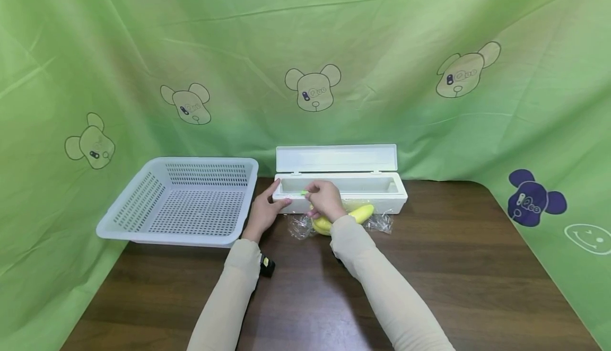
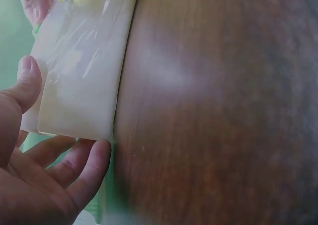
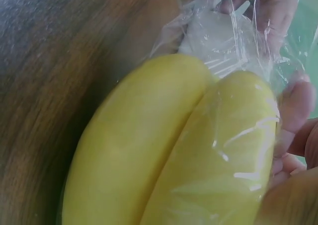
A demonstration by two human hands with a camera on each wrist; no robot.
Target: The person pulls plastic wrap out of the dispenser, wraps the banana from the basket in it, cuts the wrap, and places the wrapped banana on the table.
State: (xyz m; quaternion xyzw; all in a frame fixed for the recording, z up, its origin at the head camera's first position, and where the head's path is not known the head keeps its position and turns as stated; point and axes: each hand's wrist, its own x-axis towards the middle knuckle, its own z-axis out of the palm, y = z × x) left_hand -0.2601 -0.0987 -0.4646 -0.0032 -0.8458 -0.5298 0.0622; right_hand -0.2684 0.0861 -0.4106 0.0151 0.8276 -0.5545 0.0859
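Note:
A long white box (image 1: 343, 205), apparently a cling film dispenser, stands on the table with its lid (image 1: 336, 159) raised. My left hand (image 1: 263, 210) grips the box's left end; in the left wrist view the thumb lies on one side and the fingers (image 2: 92, 168) bend against the end face. At the box's front rim, my right hand (image 1: 326, 200) pinches a small green slider (image 1: 304, 192), partly hidden by the fingers. Yellow bananas (image 1: 361, 213) lie before the box under clear film (image 1: 302, 227). In the right wrist view, film covers the bananas (image 3: 144, 125) and stretches toward the box.
On the left stands a pale plastic basket (image 1: 176, 238) with slotted walls, close to my left hand. The brown wooden table (image 1: 458, 266) runs back to a green curtain (image 1: 363, 33) with printed bear heads, which also hangs at both sides.

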